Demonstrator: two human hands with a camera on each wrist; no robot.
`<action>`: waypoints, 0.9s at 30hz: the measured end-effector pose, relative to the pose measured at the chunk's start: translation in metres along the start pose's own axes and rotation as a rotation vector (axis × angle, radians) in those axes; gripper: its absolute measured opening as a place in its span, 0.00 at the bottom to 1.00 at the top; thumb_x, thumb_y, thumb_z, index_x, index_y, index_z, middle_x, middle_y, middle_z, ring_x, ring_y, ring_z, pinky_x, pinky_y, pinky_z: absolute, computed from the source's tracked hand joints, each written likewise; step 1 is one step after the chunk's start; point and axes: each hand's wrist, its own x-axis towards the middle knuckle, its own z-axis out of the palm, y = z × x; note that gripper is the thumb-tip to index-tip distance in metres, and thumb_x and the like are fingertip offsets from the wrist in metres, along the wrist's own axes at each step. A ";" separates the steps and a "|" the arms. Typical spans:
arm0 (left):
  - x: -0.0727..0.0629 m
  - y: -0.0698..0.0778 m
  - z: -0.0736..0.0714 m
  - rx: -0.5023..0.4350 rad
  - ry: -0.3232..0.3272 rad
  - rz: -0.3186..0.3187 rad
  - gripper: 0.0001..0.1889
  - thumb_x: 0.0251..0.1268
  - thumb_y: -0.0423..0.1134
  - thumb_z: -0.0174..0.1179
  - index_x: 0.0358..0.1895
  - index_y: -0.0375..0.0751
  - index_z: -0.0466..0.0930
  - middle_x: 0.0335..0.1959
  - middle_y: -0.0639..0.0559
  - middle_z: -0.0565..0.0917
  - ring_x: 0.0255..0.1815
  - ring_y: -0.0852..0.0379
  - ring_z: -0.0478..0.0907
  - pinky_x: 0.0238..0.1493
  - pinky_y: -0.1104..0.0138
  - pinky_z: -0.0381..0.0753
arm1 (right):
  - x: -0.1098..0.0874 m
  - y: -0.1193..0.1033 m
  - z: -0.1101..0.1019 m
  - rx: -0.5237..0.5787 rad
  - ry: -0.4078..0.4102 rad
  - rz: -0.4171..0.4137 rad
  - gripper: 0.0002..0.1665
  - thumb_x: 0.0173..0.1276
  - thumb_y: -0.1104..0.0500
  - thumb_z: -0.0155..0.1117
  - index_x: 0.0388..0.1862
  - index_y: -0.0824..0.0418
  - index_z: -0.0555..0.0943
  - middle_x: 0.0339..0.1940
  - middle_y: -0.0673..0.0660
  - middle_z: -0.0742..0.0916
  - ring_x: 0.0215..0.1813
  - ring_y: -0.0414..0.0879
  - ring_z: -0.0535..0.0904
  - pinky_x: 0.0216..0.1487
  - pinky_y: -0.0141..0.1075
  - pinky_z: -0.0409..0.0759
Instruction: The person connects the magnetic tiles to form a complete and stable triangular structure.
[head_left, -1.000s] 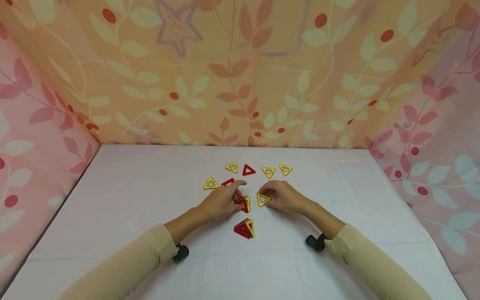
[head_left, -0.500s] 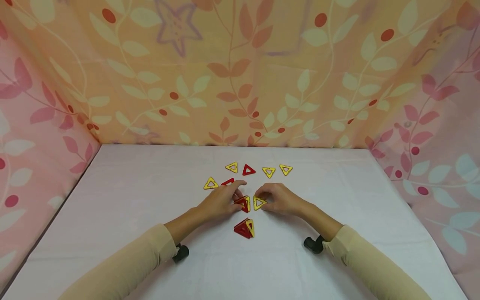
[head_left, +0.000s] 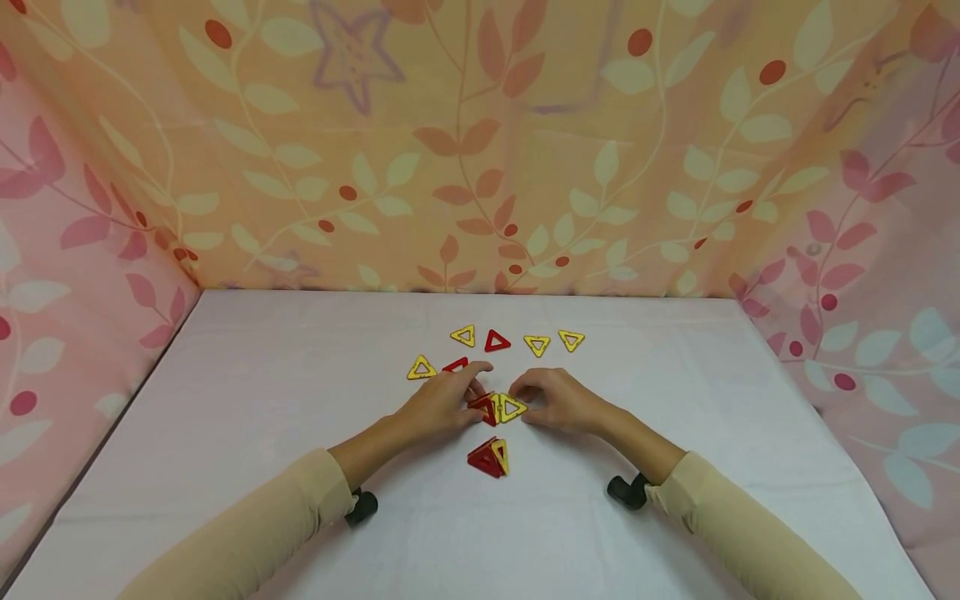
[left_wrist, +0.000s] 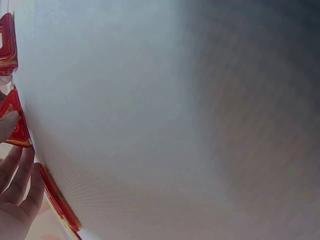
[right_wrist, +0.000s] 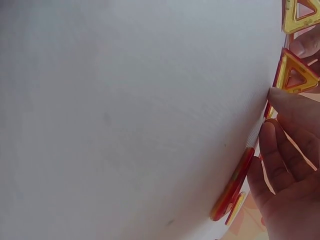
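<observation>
My left hand pinches a small upright cluster of red and yellow magnetic triangle tiles. In the left wrist view its thumb lies over a red triangle. My right hand holds a yellow triangle tile by its right-hand corner, between thumb and fingertips. That tile lies low, with its left edge right at the cluster's yellow side. The right wrist view shows this yellow side standing up just beyond my right thumb. Closer to me stands a second red and yellow pyramid of tiles.
Behind the hands lie loose triangles: a yellow one at left, a red one partly hidden by my left hand, and several more, among them a red one. The white-covered table backs onto a patterned cloth.
My right hand has moved left and slightly toward me, bringing the yellow triangle from a gap's distance to the cluster's edge. My left hand and the cluster have stayed still.
</observation>
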 end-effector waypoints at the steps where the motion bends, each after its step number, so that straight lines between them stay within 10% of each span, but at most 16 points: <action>1: 0.000 0.000 0.000 0.001 0.000 0.002 0.35 0.58 0.34 0.72 0.69 0.43 0.68 0.41 0.57 0.84 0.41 0.61 0.79 0.47 0.68 0.80 | 0.000 0.000 0.000 0.001 0.002 -0.007 0.20 0.60 0.65 0.74 0.52 0.61 0.83 0.47 0.51 0.86 0.48 0.44 0.80 0.56 0.40 0.79; 27: 0.000 0.001 -0.001 0.014 0.001 0.009 0.35 0.58 0.34 0.72 0.69 0.43 0.68 0.40 0.57 0.83 0.41 0.61 0.79 0.47 0.67 0.80 | 0.002 -0.006 0.002 0.007 -0.004 -0.012 0.19 0.63 0.68 0.71 0.54 0.62 0.83 0.50 0.52 0.87 0.49 0.43 0.81 0.56 0.40 0.80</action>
